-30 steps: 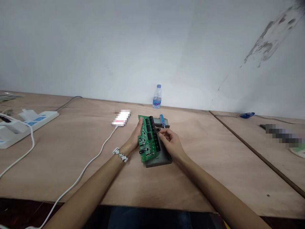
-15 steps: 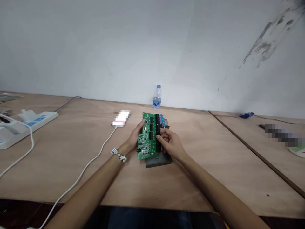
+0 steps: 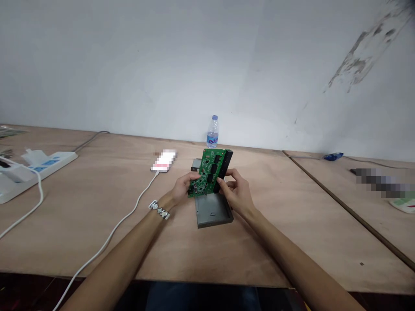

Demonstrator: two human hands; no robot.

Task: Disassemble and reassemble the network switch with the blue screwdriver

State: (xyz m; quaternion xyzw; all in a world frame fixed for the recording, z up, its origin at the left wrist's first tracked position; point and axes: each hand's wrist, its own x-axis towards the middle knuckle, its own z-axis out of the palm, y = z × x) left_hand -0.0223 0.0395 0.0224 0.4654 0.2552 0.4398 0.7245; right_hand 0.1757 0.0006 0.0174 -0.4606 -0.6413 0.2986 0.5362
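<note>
A green circuit board with a black connector strip along its right edge is held up, tilted, between both hands. My left hand grips its lower left edge, thumb lying on the face. My right hand pinches the black strip on the right side, with the thumb in front and the fingers behind. Beneath the board a shallow dark grey metal case lies on the table. Another small grey piece shows behind the board's upper left.
A water bottle stands by the wall. To the left, a bright-screened phone is plugged into a white cable. A white power strip sits at far left. A blue packet lies on the right, past a table seam.
The board has tilted clockwise and lifted away to the upper right, uncovering more of the grey case. The blue screwdriver handle seen behind it before is now hidden.
</note>
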